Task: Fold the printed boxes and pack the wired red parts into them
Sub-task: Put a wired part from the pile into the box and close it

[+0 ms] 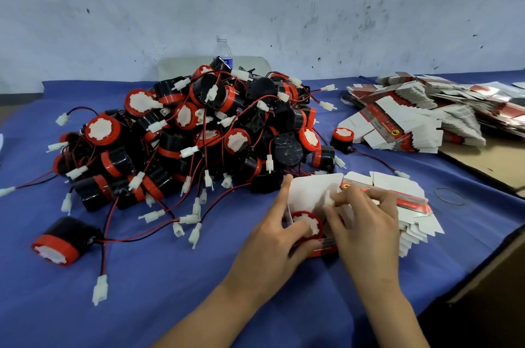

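Observation:
A printed box stands open near the table's front, white flap raised toward the pile. Inside it sits a red part with a white face. My left hand grips the box's left side, thumb on the part's face. My right hand pinches the part's white connector over the box opening. A large pile of red and black wired parts lies behind and to the left. A stack of flat boxes lies under my right hand.
More flat printed boxes are heaped at the back right, partly on brown cardboard. One stray part lies front left with its connector. A water bottle stands behind the pile. A rubber band lies on the blue cloth.

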Available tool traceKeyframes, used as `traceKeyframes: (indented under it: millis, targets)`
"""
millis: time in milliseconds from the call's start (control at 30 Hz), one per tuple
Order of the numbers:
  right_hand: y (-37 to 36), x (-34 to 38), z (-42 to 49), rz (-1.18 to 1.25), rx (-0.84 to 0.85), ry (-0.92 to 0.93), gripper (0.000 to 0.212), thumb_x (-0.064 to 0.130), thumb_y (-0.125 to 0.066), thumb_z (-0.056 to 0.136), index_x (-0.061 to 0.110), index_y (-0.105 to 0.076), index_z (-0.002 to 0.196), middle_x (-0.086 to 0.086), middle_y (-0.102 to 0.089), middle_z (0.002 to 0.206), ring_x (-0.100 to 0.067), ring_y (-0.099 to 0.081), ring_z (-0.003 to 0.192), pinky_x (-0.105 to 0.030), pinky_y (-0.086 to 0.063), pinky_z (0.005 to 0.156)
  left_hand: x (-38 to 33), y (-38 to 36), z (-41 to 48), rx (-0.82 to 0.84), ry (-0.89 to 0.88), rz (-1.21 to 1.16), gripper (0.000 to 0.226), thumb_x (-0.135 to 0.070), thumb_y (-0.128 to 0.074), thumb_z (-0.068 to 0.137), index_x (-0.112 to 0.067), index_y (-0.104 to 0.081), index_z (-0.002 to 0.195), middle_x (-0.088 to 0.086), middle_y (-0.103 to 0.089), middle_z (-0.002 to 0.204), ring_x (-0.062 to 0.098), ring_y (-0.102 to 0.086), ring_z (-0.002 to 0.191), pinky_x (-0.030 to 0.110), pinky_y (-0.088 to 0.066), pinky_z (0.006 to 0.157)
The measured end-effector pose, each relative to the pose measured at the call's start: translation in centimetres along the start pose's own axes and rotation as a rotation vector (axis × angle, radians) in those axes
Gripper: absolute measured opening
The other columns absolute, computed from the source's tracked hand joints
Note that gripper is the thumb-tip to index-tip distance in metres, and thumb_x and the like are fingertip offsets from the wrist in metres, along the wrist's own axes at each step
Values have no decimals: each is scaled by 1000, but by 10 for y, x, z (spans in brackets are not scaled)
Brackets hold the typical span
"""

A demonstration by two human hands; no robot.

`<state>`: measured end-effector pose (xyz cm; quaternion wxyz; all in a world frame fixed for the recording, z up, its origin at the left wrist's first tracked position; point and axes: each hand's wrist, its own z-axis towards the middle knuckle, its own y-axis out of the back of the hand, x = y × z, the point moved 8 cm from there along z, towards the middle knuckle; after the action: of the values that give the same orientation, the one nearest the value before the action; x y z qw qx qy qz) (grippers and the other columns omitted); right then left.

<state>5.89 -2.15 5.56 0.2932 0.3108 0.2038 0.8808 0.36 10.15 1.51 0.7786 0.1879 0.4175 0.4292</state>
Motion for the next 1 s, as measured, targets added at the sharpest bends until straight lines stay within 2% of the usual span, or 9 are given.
traceKeyframes:
  millis: [167,233,333,433,533,667,733,833,1000]
  targets:
    - [-15,-2,-4,-49,167,-42,21,-2,-80,66,12,-65,62,-6,-62,119,-29,-34,120,-48,-40,87,-1,3,0,-20,14,-3,13,-31,-67,87,-19,-65,83,7,-15,161,21,-62,108,36,-55,71]
    - [-21,-12,-4,-76,277,-120,15,7,-77,73,17,-70,64,-2,-43,145,-31,-22,134,-48,-32,98,-3,3,-1,-13,10,-7,12,-33,-67,87,-21,-64,84,5,-14,161,20,-60,111,33,-55,71]
    - [-29,-20,-6,-125,407,-133,11,20,-68,84,24,-74,76,8,-24,156,-21,-10,139,-42,-26,104,-1,1,-3,2,22,-47,24,-32,-69,87,-39,-58,108,-8,-6,162,11,-52,120,26,-53,83]
    - [-33,-20,-7,-77,465,-125,14,25,-60,89,27,-74,88,14,-24,155,-12,-14,136,-36,-31,103,8,0,-2,24,122,-163,91,-31,-70,86,-69,-5,137,-32,0,155,-10,-33,130,-2,-29,93]
    - [-36,-22,-7,22,493,-125,16,25,-57,93,25,-72,99,14,-31,151,-14,-34,133,-29,-38,93,18,-4,-3,24,217,-184,103,-33,-67,89,-58,19,138,-47,-7,145,-24,-24,127,-6,-23,94]
    - [-41,-5,-13,276,449,11,42,25,-48,98,42,-39,135,13,-41,139,-9,-47,122,-26,-42,94,23,-8,-2,40,249,-81,68,-34,-47,98,-40,5,141,-11,3,160,4,-19,143,8,-25,104]
    - [-43,-6,-18,558,443,-124,53,35,-40,97,53,-18,142,18,-42,143,-1,-45,127,-25,-39,101,24,-7,-1,37,243,-50,57,-32,-44,98,-36,-13,146,-7,5,160,8,-19,145,12,-26,106]
    - [-43,-17,-18,853,360,-265,55,35,-43,93,45,-25,143,17,-60,125,-4,-57,116,-27,-45,96,24,-7,0,43,227,-31,43,-23,-46,99,-23,-44,142,-4,2,160,11,-28,142,15,-29,108]
    - [-51,-25,-16,1094,429,-373,55,18,-72,79,30,-51,128,1,-65,116,-17,-62,110,-27,-53,86,26,-8,-3,32,195,-64,39,-14,-46,100,-23,-51,138,-12,-5,158,-10,-21,129,-2,-25,98]
